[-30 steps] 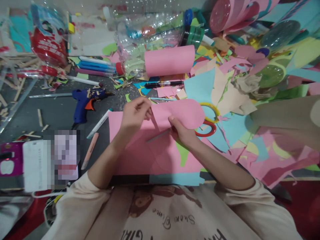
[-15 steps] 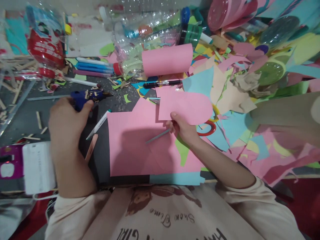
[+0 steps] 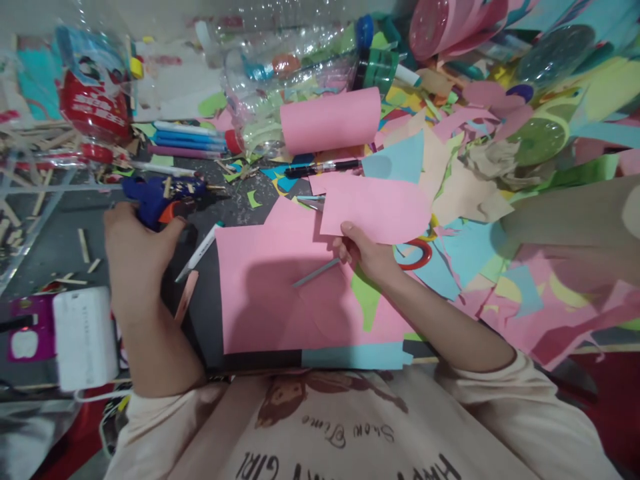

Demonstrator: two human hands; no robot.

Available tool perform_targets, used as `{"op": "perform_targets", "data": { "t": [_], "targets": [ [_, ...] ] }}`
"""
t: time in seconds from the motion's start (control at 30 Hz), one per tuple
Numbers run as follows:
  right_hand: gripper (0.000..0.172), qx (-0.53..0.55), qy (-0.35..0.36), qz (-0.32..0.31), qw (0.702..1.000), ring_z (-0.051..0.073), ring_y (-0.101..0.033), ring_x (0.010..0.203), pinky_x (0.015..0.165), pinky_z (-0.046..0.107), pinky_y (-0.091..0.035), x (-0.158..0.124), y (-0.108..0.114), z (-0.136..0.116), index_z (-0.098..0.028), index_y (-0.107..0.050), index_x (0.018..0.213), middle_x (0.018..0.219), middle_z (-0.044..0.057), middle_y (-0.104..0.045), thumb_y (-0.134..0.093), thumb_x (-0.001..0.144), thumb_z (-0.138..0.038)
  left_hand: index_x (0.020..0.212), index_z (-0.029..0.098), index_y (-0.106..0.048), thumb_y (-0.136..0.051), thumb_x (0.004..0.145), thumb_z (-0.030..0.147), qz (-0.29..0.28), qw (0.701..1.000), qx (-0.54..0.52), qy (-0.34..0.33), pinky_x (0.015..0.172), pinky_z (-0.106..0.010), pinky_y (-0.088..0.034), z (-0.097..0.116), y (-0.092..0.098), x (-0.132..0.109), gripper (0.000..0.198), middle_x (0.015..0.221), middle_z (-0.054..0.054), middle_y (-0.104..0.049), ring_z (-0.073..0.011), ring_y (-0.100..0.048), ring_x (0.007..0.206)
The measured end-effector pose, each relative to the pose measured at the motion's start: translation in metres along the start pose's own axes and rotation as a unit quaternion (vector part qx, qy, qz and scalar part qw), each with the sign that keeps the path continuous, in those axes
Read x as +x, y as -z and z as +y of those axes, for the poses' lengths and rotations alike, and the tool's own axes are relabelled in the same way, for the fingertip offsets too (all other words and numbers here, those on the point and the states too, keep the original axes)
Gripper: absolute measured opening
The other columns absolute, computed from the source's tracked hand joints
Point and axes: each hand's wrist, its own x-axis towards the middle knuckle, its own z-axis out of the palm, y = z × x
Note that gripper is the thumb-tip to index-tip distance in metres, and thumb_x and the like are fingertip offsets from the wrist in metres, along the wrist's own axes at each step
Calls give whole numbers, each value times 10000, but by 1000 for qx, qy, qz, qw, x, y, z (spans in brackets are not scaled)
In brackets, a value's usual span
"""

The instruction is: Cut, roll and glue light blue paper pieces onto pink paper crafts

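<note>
My left hand [image 3: 145, 257] is at the handle side of a blue glue gun [image 3: 165, 193]. Its thumb and fingers are apart, and the gun's orange trigger shows between them. The gun lies on the dark table with its tip pointing right. In my right hand [image 3: 363, 253] is a pink paper piece [image 3: 377, 208] with one rounded end, pinched at its lower edge. A larger pink sheet [image 3: 260, 293] lies beneath. A thin grey stick [image 3: 317, 272] reaches to my right fingers; whether they touch it I cannot tell. Red-handled scissors [image 3: 420, 255] are partly hidden by the paper and wrist.
A pink paper roll [image 3: 331, 120] lies behind, near clear plastic bottles [image 3: 295, 63]. Paper scraps [image 3: 465, 253] cover the right side. A white marker [image 3: 199, 252] is between my hands. At left are a white box-shaped device [image 3: 85, 339] and a red-labelled bottle [image 3: 95, 100].
My left hand has drawn slightly down from the glue gun, whose orange trigger now shows. The right hand still holds the pink paper piece, which has tilted a little.
</note>
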Motion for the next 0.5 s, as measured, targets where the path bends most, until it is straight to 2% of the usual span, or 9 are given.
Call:
{"op": "perform_targets", "data": {
  "t": [0.03,0.07,0.13,0.2,0.33,0.4,0.5],
  "targets": [
    [511,-3,3,-3,1000,104,-462,413,444,275,-412,0,1,0,-208,-611,542,472,-15,-562,-671,711,-687,840,242,-378,-666,563,265,30,998,1,46,1026,-613,-398,5,1,-3,400,851,-33,-531,-348,-569,1036],
    [509,-6,6,-7,1000,107,-466,417,451,278,-414,1,1,1,-208,-613,548,475,-13,-562,-660,728,-682,886,232,-418,-652,564,239,46,997,-16,64,996,-566,-444,12,1,-6,398,831,-14,-544,-300,-594,955],
    [512,-11,7,-17,1000,110,-468,419,455,283,-411,1,2,0,-207,-611,552,471,-11,-551,-643,749,-678,954,203,-487,-652,565,225,65,994,-92,8,961,-454,-491,26,-3,-15,424,898,-18,-590,-222,-596,883],
    [521,-16,1,-17,1000,108,-464,412,443,280,-399,2,2,-2,-207,-601,549,463,-13,-537,-643,742,-689,983,183,-528,-681,555,233,79,981,-170,-50,935,-381,-500,38,-11,-26,457,935,-23,-610,-184,-579,863],
    [531,-10,-18,3,1000,85,-442,391,403,256,-370,2,0,-10,-202,-584,539,464,-23,-535,-700,663,-706,1020,186,-556,-762,553,316,32,972,-221,-68,860,-380,-529,53,-36,-48,526,895,-18,-646,-184,-602,806],
    [528,-9,-22,10,1000,72,-426,382,396,245,-354,2,-1,-14,-196,-587,528,451,-30,-530,-723,636,-695,1019,210,-558,-732,599,301,17,975,-212,-64,806,-368,-548,57,-46,-55,464,893,-19,-662,-196,-632,814],
    [513,-13,-20,19,1000,63,-411,375,395,241,-334,3,0,-15,-191,-591,511,445,-27,-539,-737,628,-669,1034,234,-566,-700,609,247,7,984,-175,-32,711,-332,-557,61,-53,-61,446,784,4,-663,-199,-659,755]
  ]
}}
